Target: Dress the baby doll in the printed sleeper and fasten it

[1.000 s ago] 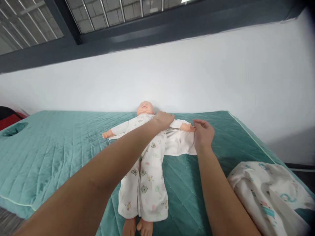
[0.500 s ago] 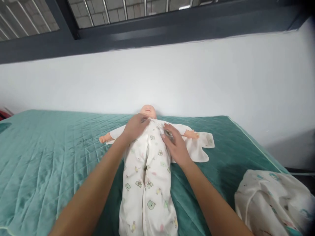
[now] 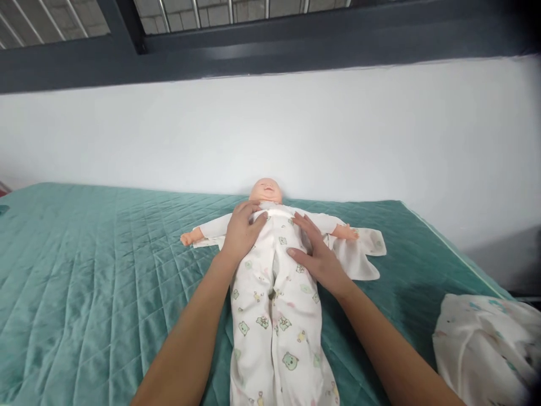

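A baby doll lies on its back with its head toward the wall and its arms spread out. White printed baby pants with green bears cover its legs and reach up to its chest, over a white long-sleeved top. My left hand rests on the left side of the doll's chest, fingers stretched out over the waistband. On the right side of the pants lies my right hand, its thumb and fingers spread. Beneath the doll's right-hand arm a white printed garment is laid out flat.
A green quilted cover spreads under the doll. Bunched white printed cloth sits at the lower right. Behind stands a white wall, topped by a dark window frame with metal bars.
The view has shifted, so the doll appears further right. Both hands have relaxed from the waistband's edge; their fingers now lie flatter and more spread on the pants.
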The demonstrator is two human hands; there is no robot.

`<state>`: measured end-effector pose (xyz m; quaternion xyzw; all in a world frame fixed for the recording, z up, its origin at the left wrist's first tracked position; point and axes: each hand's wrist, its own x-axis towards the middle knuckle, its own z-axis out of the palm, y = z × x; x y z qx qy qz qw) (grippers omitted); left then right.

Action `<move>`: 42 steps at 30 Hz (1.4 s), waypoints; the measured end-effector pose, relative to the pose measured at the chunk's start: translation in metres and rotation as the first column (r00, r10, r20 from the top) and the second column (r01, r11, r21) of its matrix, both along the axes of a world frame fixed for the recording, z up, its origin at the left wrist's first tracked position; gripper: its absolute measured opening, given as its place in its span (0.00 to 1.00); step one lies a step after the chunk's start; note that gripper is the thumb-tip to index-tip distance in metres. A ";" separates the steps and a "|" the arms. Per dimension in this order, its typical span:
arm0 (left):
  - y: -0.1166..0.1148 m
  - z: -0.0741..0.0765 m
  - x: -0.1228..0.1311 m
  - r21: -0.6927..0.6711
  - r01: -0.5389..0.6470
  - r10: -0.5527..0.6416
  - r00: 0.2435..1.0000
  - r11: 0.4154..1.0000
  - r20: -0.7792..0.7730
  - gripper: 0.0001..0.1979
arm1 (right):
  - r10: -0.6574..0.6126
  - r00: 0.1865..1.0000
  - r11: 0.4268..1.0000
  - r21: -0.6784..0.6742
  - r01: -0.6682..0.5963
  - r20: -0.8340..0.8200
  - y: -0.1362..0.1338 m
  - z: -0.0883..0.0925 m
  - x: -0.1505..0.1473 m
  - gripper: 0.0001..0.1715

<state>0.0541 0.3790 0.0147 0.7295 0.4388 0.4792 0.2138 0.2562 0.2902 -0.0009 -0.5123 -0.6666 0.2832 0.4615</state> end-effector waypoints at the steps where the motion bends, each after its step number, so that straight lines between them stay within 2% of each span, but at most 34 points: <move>1: -0.001 -0.001 0.000 0.035 -0.012 0.013 1.000 0.999 -0.018 0.04 | -0.002 1.000 1.000 0.001 0.002 0.008 -0.002 0.001 -0.001 0.39; 4: -0.002 -0.003 0.000 0.138 -0.051 0.064 0.994 0.989 -0.092 0.05 | -0.018 0.998 0.999 0.028 0.016 0.064 -0.006 0.003 -0.005 0.40; 7: -0.005 -0.003 0.000 0.232 -0.041 0.084 0.980 0.972 -0.179 0.08 | -0.055 0.988 0.998 0.034 0.050 0.147 -0.005 0.005 -0.010 0.44; 11: -0.013 0.000 0.001 0.335 0.004 0.101 0.950 0.942 -0.297 0.13 | -0.105 0.959 0.994 0.042 0.097 0.262 0.010 0.006 -0.019 0.55; 14: -0.019 0.002 0.001 0.397 0.027 0.131 0.922 0.917 -0.364 0.14 | -0.111 0.948 0.993 0.068 0.095 0.298 0.021 0.006 -0.024 0.57; 20: -0.028 0.000 0.000 0.449 0.042 0.154 0.907 0.893 -0.392 0.18 | -0.100 0.958 0.993 0.083 0.081 0.268 0.022 0.009 -0.029 0.42; 23: -0.031 -0.002 0.001 0.423 0.034 0.144 0.913 0.905 -0.381 0.19 | -0.115 0.959 0.990 0.112 0.089 0.259 0.017 0.011 -0.030 0.37; 27: -0.032 -0.004 0.001 0.344 0.009 0.102 0.947 0.939 -0.305 0.16 | -0.195 0.945 0.966 0.220 0.139 0.261 0.010 0.010 -0.034 0.28; 30: -0.032 -0.006 -0.001 0.354 -0.030 0.120 0.965 0.935 -0.235 0.13 | -0.273 0.925 0.932 0.312 0.185 0.264 0.004 0.007 -0.039 0.22; 36: -0.036 -0.009 -0.006 0.362 -0.062 0.139 0.972 0.930 -0.191 0.13 | -0.371 0.899 0.870 0.425 0.249 0.233 -0.005 0.001 -0.045 0.18; 42: -0.051 -0.015 -0.014 0.315 -0.086 0.144 0.976 0.945 -0.165 0.20 | -0.390 0.893 0.873 0.399 0.281 0.223 -0.004 -0.003 -0.043 0.16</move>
